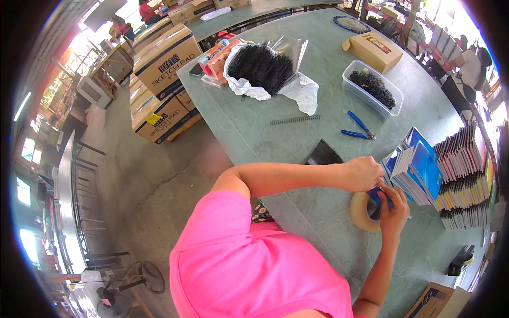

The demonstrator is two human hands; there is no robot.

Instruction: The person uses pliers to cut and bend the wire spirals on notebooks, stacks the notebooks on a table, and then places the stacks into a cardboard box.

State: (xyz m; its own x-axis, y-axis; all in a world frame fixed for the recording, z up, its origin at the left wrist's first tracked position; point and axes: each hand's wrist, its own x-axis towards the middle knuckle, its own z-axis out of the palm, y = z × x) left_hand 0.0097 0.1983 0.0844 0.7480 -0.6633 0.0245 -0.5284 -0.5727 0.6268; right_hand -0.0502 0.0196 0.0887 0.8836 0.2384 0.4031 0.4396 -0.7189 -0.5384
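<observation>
My left hand (363, 174) is closed, its fingertips meeting my right hand just in front of a stack of blue notebooks. Whatever it pinches is hidden by its own fingers. My right hand (394, 209) is closed on a small dark blue object (375, 195), mostly covered, so its kind cannot be made out. Under both hands lies a wide roll of clear tape (359, 216). To the right, blue-covered spiral notebooks (424, 167) lean in a tilted bundle. Blue-handled pliers (358, 127) lie farther back, and a loose black spiral coil (295, 120) rests to their left.
On the green table (254, 146) are black coils (262, 69) on white wrapping, a clear plastic tub (389, 111) of coils, and a cardboard box (373, 51). Notebook stacks (461, 183) and a tape dispenser (460, 259) stand right. Cartons (167, 63) are piled beyond the left edge.
</observation>
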